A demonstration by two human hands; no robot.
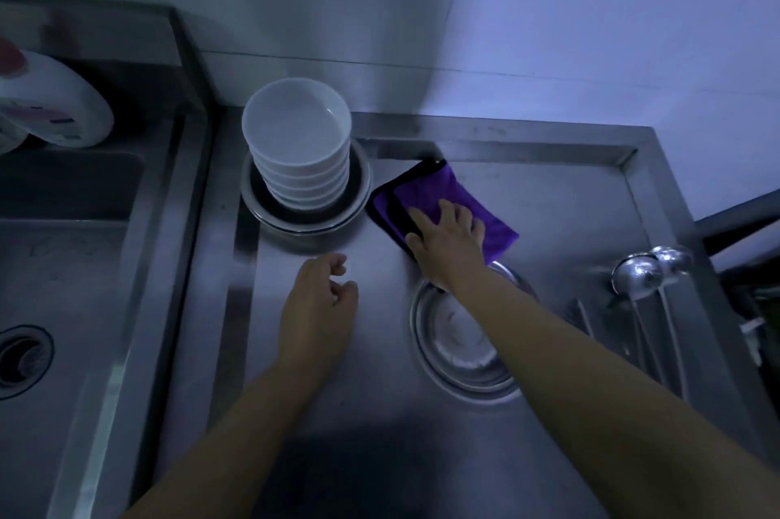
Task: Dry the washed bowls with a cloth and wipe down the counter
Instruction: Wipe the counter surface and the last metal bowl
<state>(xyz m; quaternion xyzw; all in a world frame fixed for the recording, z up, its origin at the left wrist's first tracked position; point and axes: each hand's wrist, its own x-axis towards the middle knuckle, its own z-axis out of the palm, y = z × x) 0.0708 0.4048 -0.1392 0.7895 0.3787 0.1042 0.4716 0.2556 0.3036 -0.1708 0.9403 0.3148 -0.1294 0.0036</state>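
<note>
The right hand (448, 237) lies flat on the purple cloth (443, 204), fingers spread and straight, pressing it onto the steel counter (380, 413); the cloth sits near the counter's back rim, just right of the bowl stack, one black-edged corner touching the raised ledge; the left hand (320, 303) hovers over bare counter in front of the stack, fingers loosely curled, holding nothing; the white bowls (297, 142) stand nested in a tall stack, the top one upright and holding nothing visible; the stack rests inside a shallow steel dish (270, 218) at the back left of the counter; a second steel bowl (456, 345) stands nearer the person, just behind the cloth's near edge, with the right forearm crossing over its right side and hiding part of its rim; its inside shows only reflections; to the right, two ladles (650, 269) lie with their round cups toward the wall and their handles running toward the person; beside them further utensils lie blurred; on the left is a sink (63, 286) with its drain (21, 358) showing; a white bottle (55, 104) lies tilted at the sink's far side.
</note>
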